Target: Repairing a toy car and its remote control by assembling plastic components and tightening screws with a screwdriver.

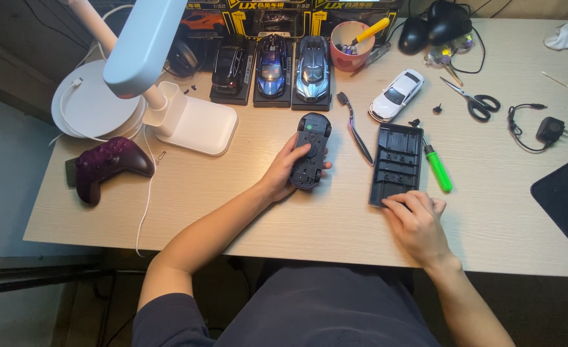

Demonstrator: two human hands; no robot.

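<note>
My left hand grips an upturned dark model car, its black underside facing up, in the middle of the wooden desk. To the right, my right hand rests its fingertips on the near end of a black rectangular display base lying flat. A green-handled screwdriver lies just right of that base. A white model car stands beyond it, and black tweezers lie between the two black pieces.
Three model cars on black bases line the back, behind them printed boxes. A white desk lamp stands left, a dark red game controller near it. A pink cup, scissors, a charger, small screws lie right.
</note>
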